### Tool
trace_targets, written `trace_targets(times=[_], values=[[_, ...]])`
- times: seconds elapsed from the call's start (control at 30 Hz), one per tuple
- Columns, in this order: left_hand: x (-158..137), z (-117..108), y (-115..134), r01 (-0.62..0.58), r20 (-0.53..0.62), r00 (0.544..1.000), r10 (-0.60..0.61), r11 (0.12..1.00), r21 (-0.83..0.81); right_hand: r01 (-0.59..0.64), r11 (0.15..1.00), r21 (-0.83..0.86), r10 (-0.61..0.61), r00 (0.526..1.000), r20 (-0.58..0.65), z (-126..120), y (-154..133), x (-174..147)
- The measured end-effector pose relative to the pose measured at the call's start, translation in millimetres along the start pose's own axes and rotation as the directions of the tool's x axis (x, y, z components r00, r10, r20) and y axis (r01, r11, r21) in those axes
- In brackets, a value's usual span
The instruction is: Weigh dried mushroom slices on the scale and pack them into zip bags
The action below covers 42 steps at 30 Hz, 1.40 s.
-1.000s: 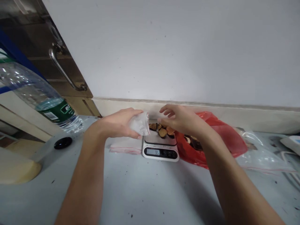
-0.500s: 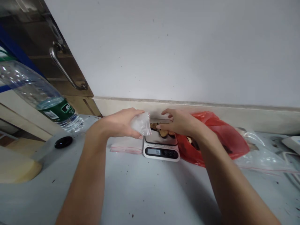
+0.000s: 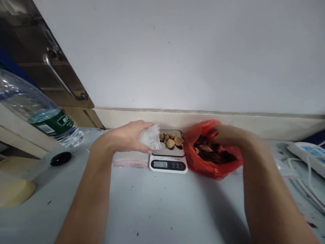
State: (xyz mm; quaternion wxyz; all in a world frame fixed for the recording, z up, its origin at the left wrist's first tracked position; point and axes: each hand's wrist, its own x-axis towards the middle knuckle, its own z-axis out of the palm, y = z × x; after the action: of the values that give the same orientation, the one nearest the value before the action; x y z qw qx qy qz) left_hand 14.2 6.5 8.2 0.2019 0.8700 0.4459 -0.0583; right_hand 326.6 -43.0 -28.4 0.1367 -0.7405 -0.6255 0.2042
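My left hand [image 3: 132,136] is closed around a small clear zip bag [image 3: 150,137], its mouth facing right beside the scale. The white digital kitchen scale [image 3: 169,165] reads what looks like 9.6. Several brown dried slices [image 3: 170,143] with dark edges lie on its plate. To the right, a red plastic bag [image 3: 215,173] stands open with more dark brown slices [image 3: 207,148] inside. My right hand [image 3: 228,134] reaches over the bag's back right rim, its fingers down in the opening and mostly hidden.
A stack of flat zip bags [image 3: 130,160] lies left of the scale. Farther left are a black oval object [image 3: 61,158] and a large water bottle [image 3: 52,122]. A white power strip [image 3: 308,154] with cables lies at the right. The wall [image 3: 177,61] rises behind.
My right hand has left the slices on the scale and moved right into the red bag, whose mouth now shows wider. My left hand still holds the zip bag; the view has shifted slightly.
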Motion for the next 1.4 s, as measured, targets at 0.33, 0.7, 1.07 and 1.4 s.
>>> trace_targets(times=[0.33, 0.7, 1.07, 1.4], values=[[2.1, 1.4, 1.7, -0.012, 0.007, 1.0, 0.012, 1.0, -0.018, -0.122, 0.988, -0.092, 0.12, 0.992, -0.022, -6.0, -18.5, 1.9], [-0.2, -0.5, 4.9, 0.011, 0.006, 1.0, -0.011, 0.999, -0.034, -0.044, 0.987, 0.154, 0.081, 0.967, -0.24, -30.0, -48.8, -21.8], [-2.0, -3.3, 8.6, 0.022, 0.031, 0.999, -0.02, 0.999, -0.038, 0.184, 0.902, 0.392, -0.149, 0.982, -0.117, 4.7, -83.8, -14.5], [-4.9, -5.0, 4.0, 0.023, 0.018, 1.0, -0.022, 0.999, -0.027, 0.212, 0.896, 0.39, -0.225, 0.974, -0.012, 32.4, -93.1, -5.0]])
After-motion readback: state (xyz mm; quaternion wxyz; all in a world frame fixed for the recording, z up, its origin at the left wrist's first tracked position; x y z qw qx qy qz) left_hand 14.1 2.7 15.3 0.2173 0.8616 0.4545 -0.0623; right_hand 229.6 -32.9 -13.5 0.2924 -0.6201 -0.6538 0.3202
